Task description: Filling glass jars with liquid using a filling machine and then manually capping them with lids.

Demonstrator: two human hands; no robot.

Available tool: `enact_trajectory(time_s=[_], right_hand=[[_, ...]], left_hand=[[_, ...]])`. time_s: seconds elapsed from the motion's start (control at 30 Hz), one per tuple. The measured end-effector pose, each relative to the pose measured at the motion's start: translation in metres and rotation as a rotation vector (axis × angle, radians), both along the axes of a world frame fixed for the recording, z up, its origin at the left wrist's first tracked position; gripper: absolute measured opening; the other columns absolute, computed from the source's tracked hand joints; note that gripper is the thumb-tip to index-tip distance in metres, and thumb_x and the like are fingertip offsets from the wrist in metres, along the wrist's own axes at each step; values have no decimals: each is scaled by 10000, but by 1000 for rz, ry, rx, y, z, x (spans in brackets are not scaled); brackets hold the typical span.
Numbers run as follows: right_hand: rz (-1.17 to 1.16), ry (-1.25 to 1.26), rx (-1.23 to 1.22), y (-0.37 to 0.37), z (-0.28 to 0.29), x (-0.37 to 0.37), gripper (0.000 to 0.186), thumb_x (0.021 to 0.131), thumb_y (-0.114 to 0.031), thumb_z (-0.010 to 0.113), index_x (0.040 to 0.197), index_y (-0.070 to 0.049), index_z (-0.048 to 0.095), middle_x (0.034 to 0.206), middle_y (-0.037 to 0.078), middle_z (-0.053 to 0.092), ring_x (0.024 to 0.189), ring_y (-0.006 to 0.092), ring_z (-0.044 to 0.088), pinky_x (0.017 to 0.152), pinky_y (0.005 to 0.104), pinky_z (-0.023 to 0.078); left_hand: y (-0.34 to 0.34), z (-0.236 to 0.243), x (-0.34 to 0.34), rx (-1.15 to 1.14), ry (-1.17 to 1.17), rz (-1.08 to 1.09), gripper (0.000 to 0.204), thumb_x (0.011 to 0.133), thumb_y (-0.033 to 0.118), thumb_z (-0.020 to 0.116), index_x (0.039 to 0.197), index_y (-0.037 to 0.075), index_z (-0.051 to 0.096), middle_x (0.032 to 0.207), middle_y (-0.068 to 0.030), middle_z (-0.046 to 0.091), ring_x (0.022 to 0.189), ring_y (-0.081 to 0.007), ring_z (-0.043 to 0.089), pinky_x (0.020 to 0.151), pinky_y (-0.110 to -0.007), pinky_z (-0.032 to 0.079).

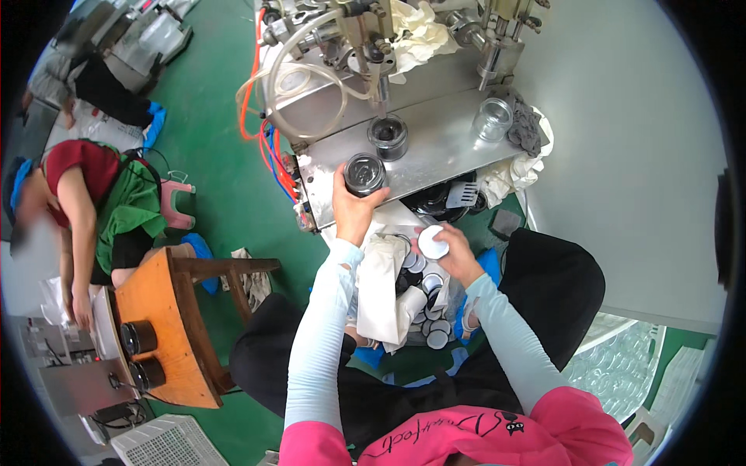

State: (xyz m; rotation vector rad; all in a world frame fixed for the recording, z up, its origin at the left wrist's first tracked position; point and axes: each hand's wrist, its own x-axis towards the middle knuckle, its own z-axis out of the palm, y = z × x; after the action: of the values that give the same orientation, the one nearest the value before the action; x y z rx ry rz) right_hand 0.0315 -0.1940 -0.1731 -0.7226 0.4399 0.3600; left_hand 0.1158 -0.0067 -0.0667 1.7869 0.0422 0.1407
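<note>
At the near left edge of the metal table [435, 159], the left hand [353, 210] grasps an open glass jar [365, 174] of dark contents, thumb and fingers around its side; whether the jar rests on the metal cannot be told. Near right of it, the right hand [458, 258] grips a round white lid [433, 242], apart from the jar. A second jar [388, 140] with dark contents stands below the left nozzle [383, 95]; a clear jar [493, 119] stands far right. Loose lids [437, 335] lie below, between the knees.

In my judgement, good handling calls for a level jar, fingers clear of its mouth, and the lid held by its edge so that its face stays clean.

Writing: dark script and a small cat figure appear on the pink shirt [466, 436]. No label can be made out on the held jar.
</note>
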Motion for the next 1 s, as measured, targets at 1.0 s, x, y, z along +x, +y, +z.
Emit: enact_trajectory(time_s=[1.0], right_hand=[[573,-1541,-900,52,270,-39,274,668,-103,652,935,-40,642,998,89,617,942,287,563,838,382,435]], left_hand=[[29,134,-171,-436,167,-494,633,573,136,788,1122,-10,509,990,-70,562,914,-134,521,800,-280,438]])
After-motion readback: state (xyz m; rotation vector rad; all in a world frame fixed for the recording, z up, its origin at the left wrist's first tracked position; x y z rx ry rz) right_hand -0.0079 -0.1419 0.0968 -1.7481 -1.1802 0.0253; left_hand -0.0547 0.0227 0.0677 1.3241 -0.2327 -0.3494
